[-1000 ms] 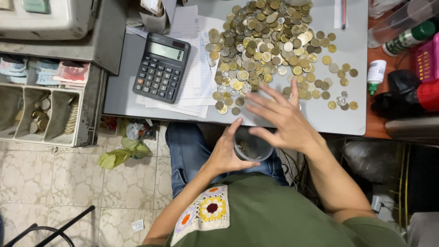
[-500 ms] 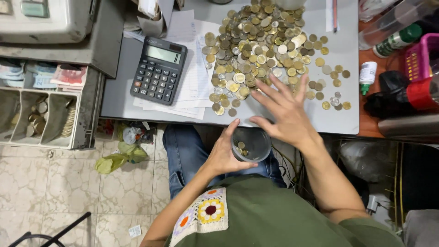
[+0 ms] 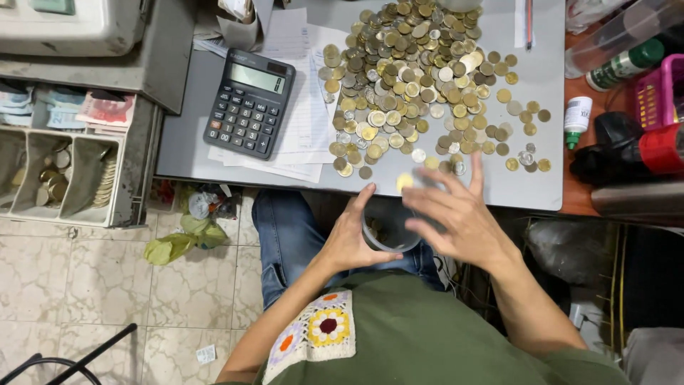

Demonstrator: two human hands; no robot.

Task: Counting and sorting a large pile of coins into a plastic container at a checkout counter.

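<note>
Gripping cup (image 3: 388, 232), left hand (image 3: 349, 235) is holding it below the desk (image 3: 541, 185) edge.
Right hand (image 3: 456, 214), fingers spread wide and blurred, is pulling back from coin pile (image 3: 413, 85) at 12 o'clock, now above cup.

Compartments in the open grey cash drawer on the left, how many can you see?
3 upright slots in the grey cash drawer: left, middle with loose coins, right with stacked coins. More may lie beyond the picture's left edge.
</note>
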